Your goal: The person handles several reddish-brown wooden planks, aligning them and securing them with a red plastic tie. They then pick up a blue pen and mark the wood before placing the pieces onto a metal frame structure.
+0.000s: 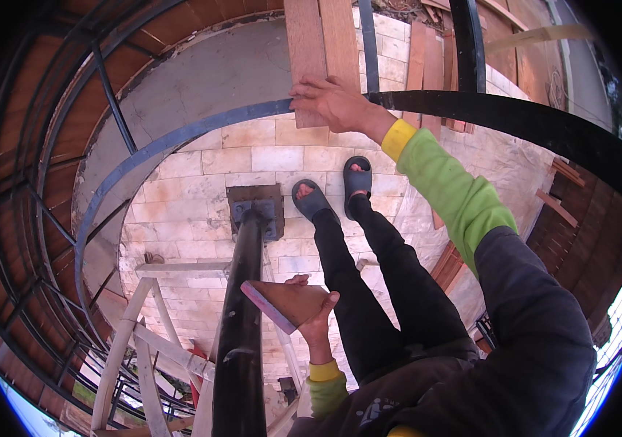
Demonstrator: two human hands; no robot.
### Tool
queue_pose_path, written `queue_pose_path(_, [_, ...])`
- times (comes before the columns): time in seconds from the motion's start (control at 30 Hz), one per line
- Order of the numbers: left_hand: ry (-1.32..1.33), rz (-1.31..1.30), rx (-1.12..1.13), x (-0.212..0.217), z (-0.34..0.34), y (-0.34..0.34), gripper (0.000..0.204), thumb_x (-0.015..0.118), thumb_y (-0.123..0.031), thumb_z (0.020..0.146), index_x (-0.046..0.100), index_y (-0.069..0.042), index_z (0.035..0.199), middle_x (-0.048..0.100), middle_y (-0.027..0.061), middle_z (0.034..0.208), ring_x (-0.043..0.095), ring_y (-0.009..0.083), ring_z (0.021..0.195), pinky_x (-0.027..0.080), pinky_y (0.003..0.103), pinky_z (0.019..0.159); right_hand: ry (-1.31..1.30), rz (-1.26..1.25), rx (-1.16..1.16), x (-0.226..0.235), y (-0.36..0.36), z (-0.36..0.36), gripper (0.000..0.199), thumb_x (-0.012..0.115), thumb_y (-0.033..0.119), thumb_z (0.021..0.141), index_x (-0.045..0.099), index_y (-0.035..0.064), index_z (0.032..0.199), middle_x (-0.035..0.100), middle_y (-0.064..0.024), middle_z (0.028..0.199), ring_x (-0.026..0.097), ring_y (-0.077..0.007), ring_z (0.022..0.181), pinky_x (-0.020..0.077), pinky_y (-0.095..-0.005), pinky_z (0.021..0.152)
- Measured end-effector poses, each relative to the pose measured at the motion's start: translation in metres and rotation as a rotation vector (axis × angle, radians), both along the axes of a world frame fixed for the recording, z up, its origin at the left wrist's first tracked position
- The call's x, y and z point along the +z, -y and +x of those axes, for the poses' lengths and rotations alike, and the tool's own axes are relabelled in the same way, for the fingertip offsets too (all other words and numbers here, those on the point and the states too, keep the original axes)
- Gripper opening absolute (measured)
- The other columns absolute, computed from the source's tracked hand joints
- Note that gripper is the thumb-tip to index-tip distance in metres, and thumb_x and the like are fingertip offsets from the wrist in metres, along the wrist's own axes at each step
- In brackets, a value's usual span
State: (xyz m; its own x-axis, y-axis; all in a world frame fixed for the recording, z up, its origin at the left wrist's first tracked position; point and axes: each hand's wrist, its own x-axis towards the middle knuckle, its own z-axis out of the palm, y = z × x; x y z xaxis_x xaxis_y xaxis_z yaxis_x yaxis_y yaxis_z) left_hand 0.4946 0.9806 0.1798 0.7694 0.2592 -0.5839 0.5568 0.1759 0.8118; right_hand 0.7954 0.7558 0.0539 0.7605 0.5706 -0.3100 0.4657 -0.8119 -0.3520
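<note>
My left hand grips a triangular offcut of brown board with a pinkish cut edge, thumb on one side and fingers behind it. It is held low, beside the black metal post. Farther out, my right hand lies across the near end of two reddish-brown wooden planks, its fingers stretched out over the wood. The planks lie side by side across a curved dark metal bar.
Dark curved metal framing with wooden boards surrounds the left side. Pale wooden trestle legs stand at lower left. The post has a bolted base plate on pale floor tiles. More planks lie at the far right.
</note>
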Motion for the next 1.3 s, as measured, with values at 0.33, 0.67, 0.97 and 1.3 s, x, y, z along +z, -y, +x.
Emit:
queue_pose_path(0.33, [0.024,-0.021,0.012,0.001,0.003,0.0,0.076,0.087,-0.004,0.061,0.043,-0.005,0.122,0.049,0.0083,0.113,0.047,0.0199,0.108,0.035,0.035,0.102,-0.036,0.021,-0.07,0.0,0.004,0.001,0.044,0.054,0.003,0.084,0.06,0.0208,0.124,0.046,0.0023,0.14,0.035,-0.0232,0.133,0.0354,-0.0482,0.103])
queue_pose_path(0.67, [0.156,-0.12,-0.066,-0.027,0.069,-0.017,0.077,0.085,-0.027,0.068,0.045,0.003,0.127,0.055,0.0118,0.11,0.054,0.0187,0.096,0.044,0.032,0.087,-0.333,0.574,-0.662,0.022,-0.023,-0.133,0.043,0.053,0.019,0.095,0.043,-0.0015,0.131,0.06,-0.0211,0.116,0.061,-0.0319,0.102,0.0476,-0.039,0.089])
queue_pose_path(0.97, [-0.056,-0.75,-0.167,-0.063,0.225,0.014,0.088,0.047,-0.074,0.081,0.043,0.001,0.128,0.061,0.0228,0.104,0.067,0.0321,0.088,0.057,0.041,0.076,-0.705,0.917,-1.112,0.075,-0.082,-0.268,0.039,0.056,0.033,0.095,0.053,-0.0046,0.106,0.06,-0.0172,0.086,0.059,-0.0153,0.084,0.0474,-0.0334,0.074])
queue_pose_path(1.3, [-0.052,-0.458,-0.166,-0.077,0.194,0.039,0.044,0.054,-0.032,0.097,0.052,0.004,0.123,0.061,0.0114,0.116,0.057,0.015,0.103,0.045,0.028,0.09,-0.096,0.762,-1.184,0.043,-0.078,-0.156,0.039,0.048,0.033,0.099,0.051,-0.0029,0.085,0.051,-0.0176,0.06,0.054,-0.0268,0.057,0.0421,-0.0374,0.051])
